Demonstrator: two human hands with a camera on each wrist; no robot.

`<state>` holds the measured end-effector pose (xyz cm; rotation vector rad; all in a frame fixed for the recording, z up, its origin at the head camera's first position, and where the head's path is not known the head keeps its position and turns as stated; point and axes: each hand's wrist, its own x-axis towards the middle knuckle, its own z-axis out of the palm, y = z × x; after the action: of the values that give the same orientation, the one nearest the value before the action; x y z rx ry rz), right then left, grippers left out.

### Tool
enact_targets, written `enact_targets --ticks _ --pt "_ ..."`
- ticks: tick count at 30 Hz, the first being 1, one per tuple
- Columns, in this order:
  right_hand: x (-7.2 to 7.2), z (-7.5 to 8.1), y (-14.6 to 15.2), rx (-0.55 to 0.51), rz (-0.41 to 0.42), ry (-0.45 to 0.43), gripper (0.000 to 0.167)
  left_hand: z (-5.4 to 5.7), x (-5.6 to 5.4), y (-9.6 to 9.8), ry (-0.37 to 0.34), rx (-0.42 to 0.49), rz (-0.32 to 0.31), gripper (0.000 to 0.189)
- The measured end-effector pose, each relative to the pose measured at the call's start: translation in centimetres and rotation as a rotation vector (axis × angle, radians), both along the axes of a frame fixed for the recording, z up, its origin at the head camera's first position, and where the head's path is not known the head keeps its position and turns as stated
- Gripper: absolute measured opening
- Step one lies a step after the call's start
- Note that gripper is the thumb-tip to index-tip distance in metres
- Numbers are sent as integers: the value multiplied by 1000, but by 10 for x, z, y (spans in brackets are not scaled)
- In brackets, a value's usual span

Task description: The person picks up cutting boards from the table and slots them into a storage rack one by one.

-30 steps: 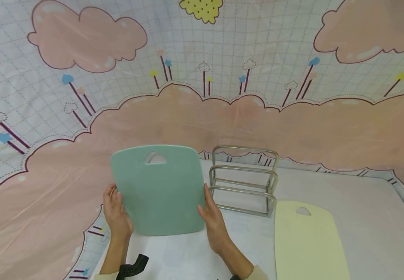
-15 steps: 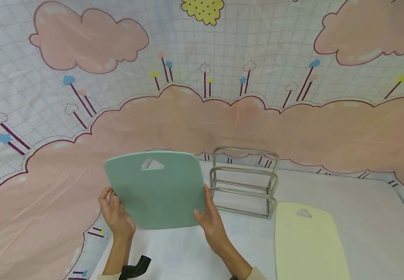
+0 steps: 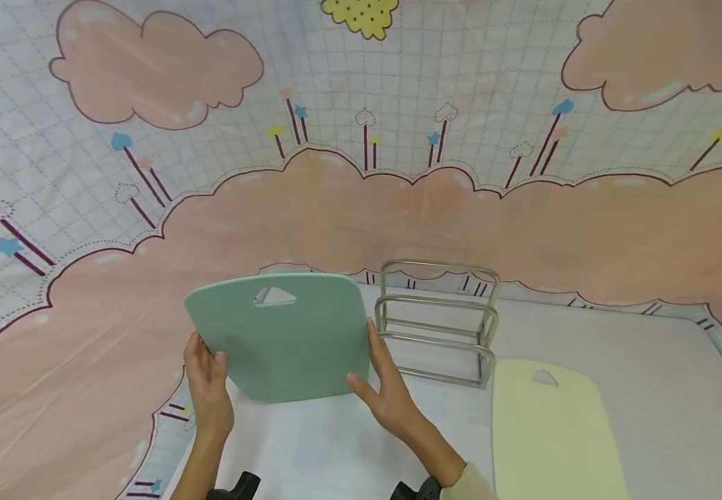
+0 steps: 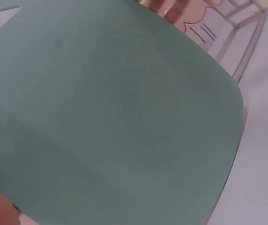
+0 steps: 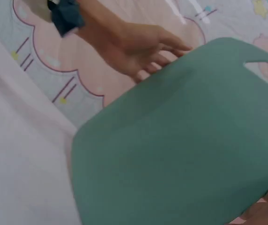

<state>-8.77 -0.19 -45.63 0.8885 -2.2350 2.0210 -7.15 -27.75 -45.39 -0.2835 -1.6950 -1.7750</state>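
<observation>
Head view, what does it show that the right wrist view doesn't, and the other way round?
Only the head view: the metal rack and the pale yellow board.

Only the right wrist view: no extra object, just another angle on the left hand at the green board's edge.

Both: that board, both hands, the patterned cloth and white tabletop.

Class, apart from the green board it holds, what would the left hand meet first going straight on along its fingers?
Probably the cloth: its pink area lies beyond the left hand in the head view, alongside the green board. Depth is unclear, so the gap cannot be told.
</observation>
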Motion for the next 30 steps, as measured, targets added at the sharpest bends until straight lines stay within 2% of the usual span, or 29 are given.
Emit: enact_targets --ticks 3,5,8,11,15,18,21,25,30 --pt "-6 14 1 55 9 2 83 8 11 -8 -160 -146 33 59" --pt "-11 25 0 84 25 -20 83 15 16 -12 -250 -195 23 63" --pt "-15 43 -1 89 63 -67 81 25 24 -18 -345 -209 -13 65" --pt "-16 61 -1 78 89 -77 80 32 31 -21 -383 -172 -65 64" --pt "-15 75 -4 49 100 -22 81 37 35 -19 -378 -160 -103 65" --pt "-17 76 -8 24 107 24 82 37 35 -17 -365 -149 -94 67" --pt "-19 77 -11 11 114 31 81 37 36 -15 -355 -120 -55 69" --pt "-23 77 -11 -6 114 4 79 34 32 -13 -297 -94 -48 71" --pt "-32 81 -10 -39 127 12 76 33 21 -14 -225 -138 -19 72"
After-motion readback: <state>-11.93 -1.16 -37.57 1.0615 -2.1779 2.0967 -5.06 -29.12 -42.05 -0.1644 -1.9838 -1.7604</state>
